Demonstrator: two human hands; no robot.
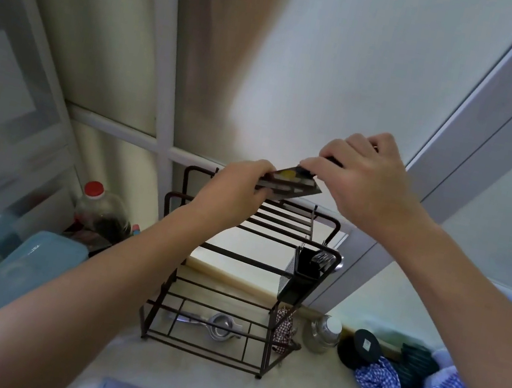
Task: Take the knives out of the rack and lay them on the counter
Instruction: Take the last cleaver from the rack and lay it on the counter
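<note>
Knife (290,184), a broad dark blade, is held above the wire rack (243,280): right hand (364,185) clamped on its handle, left hand (235,190) pinching the blade. Best keep fingers off the edge while lowering it flat onto the counter (183,375).

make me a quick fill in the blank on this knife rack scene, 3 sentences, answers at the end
1. The knife is held above the rack by ____ hands.
2. The bottle left of the rack has a ____ cap.
3. The metal squeezer lies on the rack's ____ shelf.

Answers: both; red; bottom
</note>
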